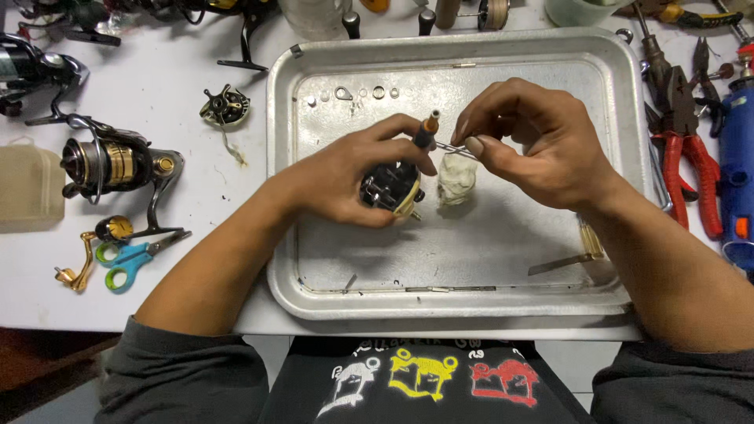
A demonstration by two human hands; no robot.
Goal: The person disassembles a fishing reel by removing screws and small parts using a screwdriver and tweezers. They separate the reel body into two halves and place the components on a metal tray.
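Two hands at a reel body over the metal tray

The left hand (345, 177) is closed round a small black and cream reel body (390, 191), which it holds just above the middle of the metal tray (463, 302). The same hand's thumb and forefinger pinch a black tool with an orange collar (426, 131), standing up at 12 o'clock from the reel body. The right hand (534, 141), at 3 o'clock from the left, has thumb and forefinger pressed shut on a thin metal pin (452, 148) whose free end meets the tool. A crumpled white rag (456, 179) lies in the tray just at 3 o'clock of the reel body, under the right hand's fingers. Small washers (363, 93) sit in a row at the tray's 11 o'clock. Left of the tray, at 9 o'clock, lie a spinning reel (114, 165) and blue-green scissors (133, 257); red-handled pliers (683, 149) lie at 3 o'clock
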